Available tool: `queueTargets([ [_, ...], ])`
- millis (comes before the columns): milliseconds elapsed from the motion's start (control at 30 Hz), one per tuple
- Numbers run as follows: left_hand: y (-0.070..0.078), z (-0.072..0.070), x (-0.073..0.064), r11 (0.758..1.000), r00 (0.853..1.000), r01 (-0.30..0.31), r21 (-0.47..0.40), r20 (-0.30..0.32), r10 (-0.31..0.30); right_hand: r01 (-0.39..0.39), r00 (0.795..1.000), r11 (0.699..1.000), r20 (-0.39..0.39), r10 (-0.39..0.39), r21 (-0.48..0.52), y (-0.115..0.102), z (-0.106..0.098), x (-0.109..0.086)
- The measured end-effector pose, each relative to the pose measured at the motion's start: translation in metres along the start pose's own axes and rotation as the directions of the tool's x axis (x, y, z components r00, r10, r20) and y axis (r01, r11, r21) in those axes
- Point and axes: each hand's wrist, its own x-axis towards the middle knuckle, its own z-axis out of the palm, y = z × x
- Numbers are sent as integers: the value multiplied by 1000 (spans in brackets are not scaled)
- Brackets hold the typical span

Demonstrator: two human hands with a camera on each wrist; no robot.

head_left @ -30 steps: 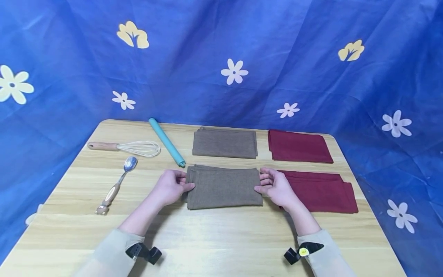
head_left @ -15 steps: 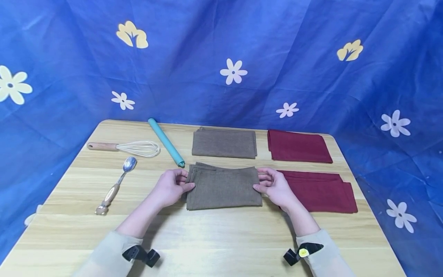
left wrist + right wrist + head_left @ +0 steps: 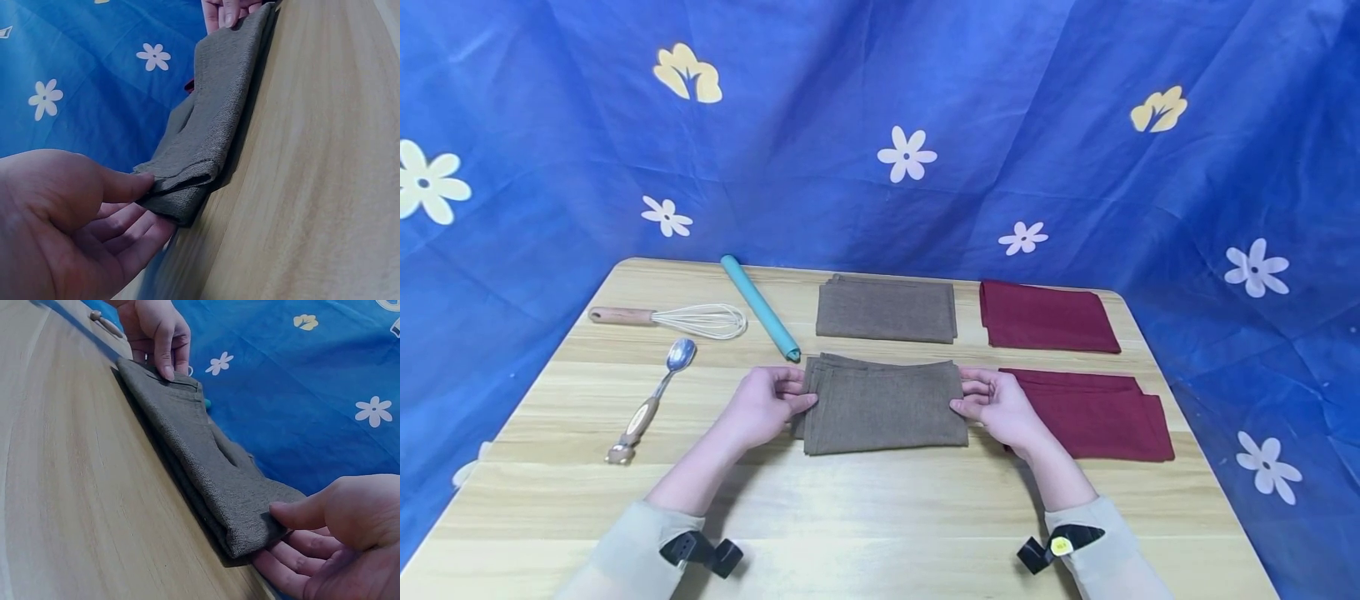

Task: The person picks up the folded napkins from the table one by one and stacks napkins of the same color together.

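A folded grey-brown cloth lies level in the middle of the head view, between both hands. At its left end my left hand pinches the layers, thumb on top and fingers below. My right hand grips the opposite end the same way. In the left wrist view the fold layers of the cloth show at the near end, close to the wood. From the right wrist side, the thumb presses on the cloth while the other fingers lie underneath. Beneath the cloth, the contact with the table is hidden.
Behind lies another folded grey-brown cloth. Two folded dark red cloths, a back one and a front one, lie right. Leftward are a teal rolled item, a whisk and a spoon on the wooden table.
The cloth's far edge has come to dip in its middle, and its left layers have shifted a little. My left hand has drawn slightly left; my right hand keeps its place.
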Motion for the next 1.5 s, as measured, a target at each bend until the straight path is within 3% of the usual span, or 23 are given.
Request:
queueTargets([
  [367,1,-2,-1,999,999,-33,-2,-5,33,2,1000,997,-27,-4,-79,-4,1,0],
  [600,4,-3,-3,999,999,-43,-9,-14,43,-25,999,1000,-40,25,-7,-4,3,0],
  [867,6,-6,-3,998,998,-67,-9,-21,67,0,999,1000,-51,1,19,-9,2,-1],
  [1100,18,-15,-1,995,998,-64,-75,-3,64,20,998,999,-52,-19,26,-19,-6,-3],
  [1500,41,-30,9,993,996,-84,-82,-1,84,57,997,997,-48,-55,49,-37,-22,4],
])
